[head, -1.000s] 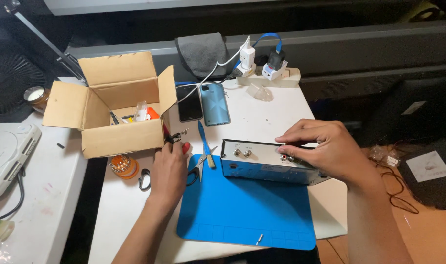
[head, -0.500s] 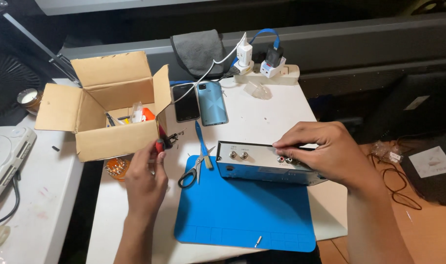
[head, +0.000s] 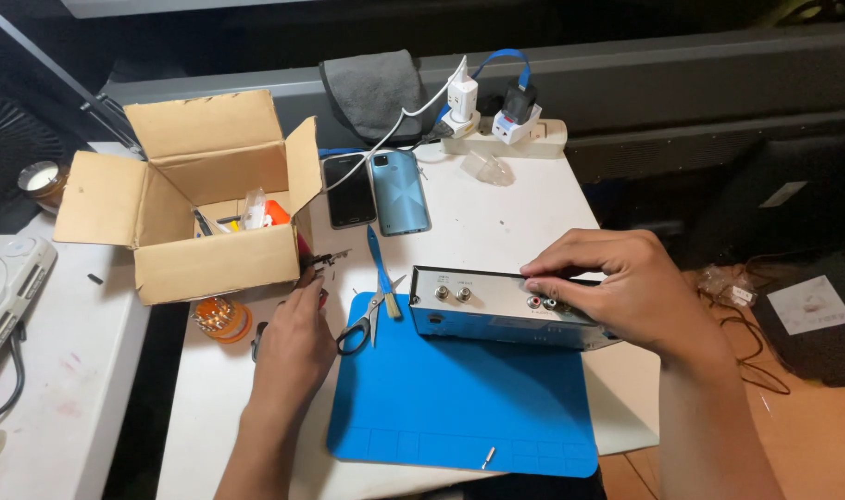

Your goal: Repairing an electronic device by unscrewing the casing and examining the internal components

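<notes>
My right hand (head: 626, 287) rests on top of a silver electronics box (head: 482, 310) whose connector side faces me at the far edge of a blue work mat (head: 459, 398). My left hand (head: 293, 338) grips small pliers (head: 320, 264) with red handles, jaws pointing right, just in front of an open cardboard box (head: 209, 199). Blue-handled scissors (head: 371, 306) and a blue-handled tool (head: 378, 264) lie between my hands.
Two phones (head: 376, 190) lie at the back, cabled to a power strip (head: 506, 134) with chargers. An orange jar (head: 220, 319) sits at the table's left edge. A loose screw (head: 487, 456) lies on the mat's near edge. A grey cloth (head: 371, 88) hangs behind.
My left hand lifted the red-handled pliers off the table beside the scissors and carried them up toward the cardboard box. My right hand stayed on the silver box.
</notes>
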